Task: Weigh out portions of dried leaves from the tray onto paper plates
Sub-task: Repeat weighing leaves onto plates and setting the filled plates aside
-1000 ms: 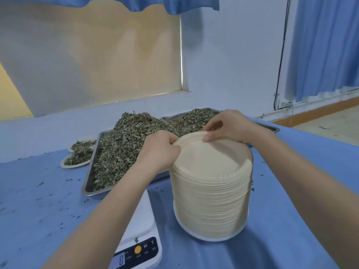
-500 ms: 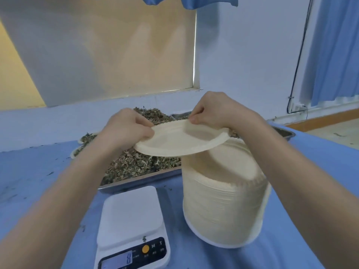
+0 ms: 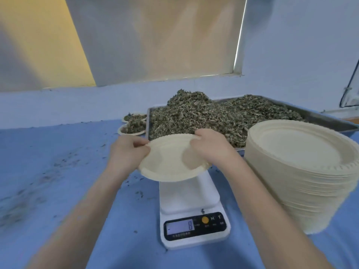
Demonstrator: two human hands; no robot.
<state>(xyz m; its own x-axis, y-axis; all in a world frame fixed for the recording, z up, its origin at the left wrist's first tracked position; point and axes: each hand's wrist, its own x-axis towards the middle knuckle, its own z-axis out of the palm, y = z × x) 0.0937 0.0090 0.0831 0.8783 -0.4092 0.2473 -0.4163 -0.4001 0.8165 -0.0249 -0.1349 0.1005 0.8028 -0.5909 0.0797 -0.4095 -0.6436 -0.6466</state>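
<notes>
I hold one empty paper plate (image 3: 165, 162) with both hands, just above the far end of the white digital scale (image 3: 191, 214). My left hand (image 3: 127, 150) pinches its left rim and my right hand (image 3: 209, 148) grips its far right rim. Behind it a metal tray (image 3: 326, 121) is heaped with dried leaves (image 3: 204, 117). A tall stack of paper plates (image 3: 303, 171) stands at the right.
Two filled paper plates (image 3: 134, 127) sit left of the tray by the wall. Leaf crumbs are scattered over the blue tablecloth (image 3: 48, 171) on the left. The scale's display (image 3: 180, 227) is lit.
Both hands lifted the top plate off the stack and carried it left and down, over the scale. The view has shifted so the stack now sits at the right.
</notes>
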